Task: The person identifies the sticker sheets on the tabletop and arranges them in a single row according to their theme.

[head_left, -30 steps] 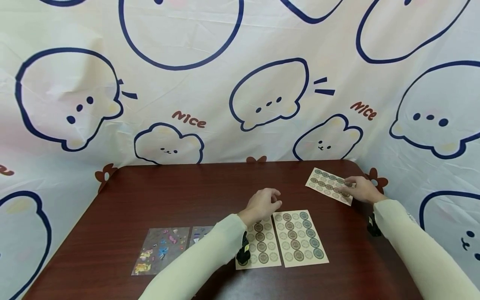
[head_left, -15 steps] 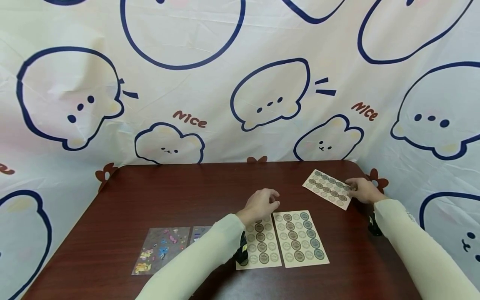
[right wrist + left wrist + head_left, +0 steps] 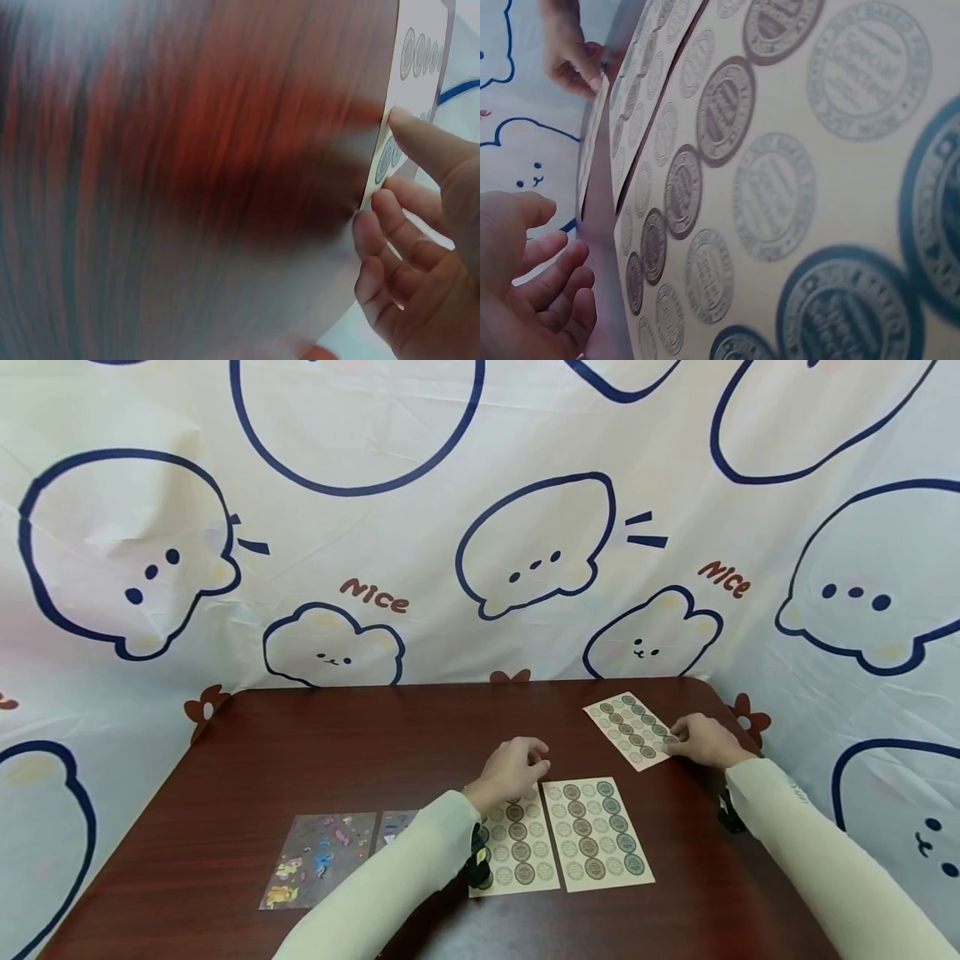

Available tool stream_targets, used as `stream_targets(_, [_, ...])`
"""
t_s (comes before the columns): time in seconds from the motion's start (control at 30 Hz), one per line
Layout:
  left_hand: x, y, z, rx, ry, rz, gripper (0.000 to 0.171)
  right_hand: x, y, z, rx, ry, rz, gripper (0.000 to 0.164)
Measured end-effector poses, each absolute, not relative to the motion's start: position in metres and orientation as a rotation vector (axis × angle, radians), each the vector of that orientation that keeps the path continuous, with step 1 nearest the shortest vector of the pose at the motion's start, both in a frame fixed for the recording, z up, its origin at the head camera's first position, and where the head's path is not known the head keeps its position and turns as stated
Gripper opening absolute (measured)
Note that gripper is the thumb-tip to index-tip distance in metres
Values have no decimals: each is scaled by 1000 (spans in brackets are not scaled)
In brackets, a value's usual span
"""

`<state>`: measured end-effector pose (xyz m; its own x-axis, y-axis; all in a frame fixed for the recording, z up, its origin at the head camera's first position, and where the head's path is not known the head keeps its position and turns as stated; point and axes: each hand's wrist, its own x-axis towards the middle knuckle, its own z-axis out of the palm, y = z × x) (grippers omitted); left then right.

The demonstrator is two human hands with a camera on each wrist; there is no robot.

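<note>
At the back right of the table, my right hand (image 3: 705, 740) pinches the near right corner of a cream sheet of round stickers (image 3: 628, 728). In the right wrist view the thumb (image 3: 424, 139) lies on the sheet's face, with the other fingers at its edge. My left hand (image 3: 513, 768) hovers over the far end of another sticker sheet (image 3: 522, 852), its fingers loosely bent around nothing. That sheet is partly covered by the hand and wrist. A third sticker sheet (image 3: 597, 835) lies flat close beside it on the right, rows of brown and teal circles showing.
A clear sheet of cartoon stickers (image 3: 322, 860) lies at the left, and a second clear sheet (image 3: 393, 825) beside it is mostly hidden by the left sleeve. The dark wooden table (image 3: 360, 735) ends at a printed cloth backdrop (image 3: 435, 635).
My right hand has drawn slightly left with the sticker sheet, which has turned from lying sideways toward pointing more front to back. My left hand has stayed nearly still.
</note>
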<state>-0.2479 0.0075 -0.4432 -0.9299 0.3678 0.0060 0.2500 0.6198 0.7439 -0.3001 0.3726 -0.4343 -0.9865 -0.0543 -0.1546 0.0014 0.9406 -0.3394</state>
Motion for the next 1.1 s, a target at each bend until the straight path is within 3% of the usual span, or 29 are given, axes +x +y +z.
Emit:
stream_targets(0.7, [-259,-21,-442,463,2735,1226,32,-291,337,-433,-64,2974,-443,45])
stream_targets(1.1, [-260,-20,-446,454,2727,1220,31,-289,309,-435,-127,2969,-486,30])
